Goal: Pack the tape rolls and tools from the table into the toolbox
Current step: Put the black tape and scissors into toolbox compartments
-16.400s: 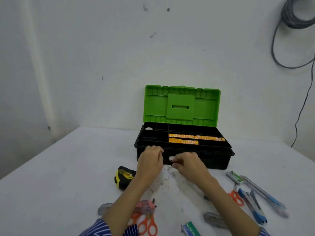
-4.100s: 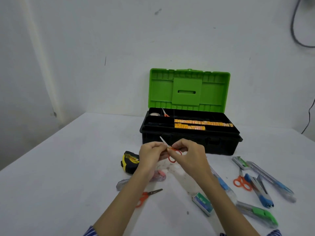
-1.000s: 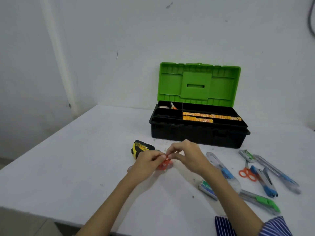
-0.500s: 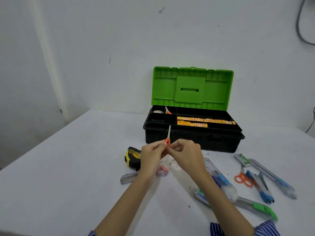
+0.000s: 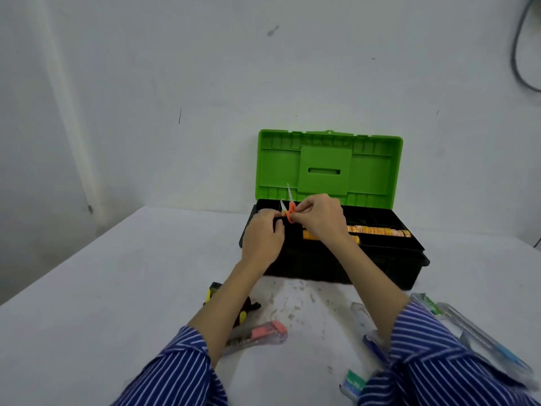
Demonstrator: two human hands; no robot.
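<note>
The black toolbox (image 5: 389,268) stands open at the back of the table, its green lid (image 5: 328,168) upright. Orange-labelled strips (image 5: 377,230) lie in its tray. My right hand (image 5: 320,218) pinches small orange-handled scissors (image 5: 290,210), blade pointing up, over the tray's left compartments. My left hand (image 5: 263,238) touches the same scissors from the left. A second pair's blade (image 5: 282,206) sticks up just behind. A pink utility knife (image 5: 257,335) and a yellow-black tape measure (image 5: 243,312) lie under my left forearm.
Right of my right arm lie clear-cased blue cutters (image 5: 480,335), a green-tipped one (image 5: 426,301) and a small green-white box (image 5: 352,383). The white table (image 5: 117,303) meets walls behind and to the left. A dark cable (image 5: 521,48) hangs top right.
Both hands have carried the orange scissors from above the table in front of the toolbox up and forward, over the tray's left compartments. The view shifted closer.
</note>
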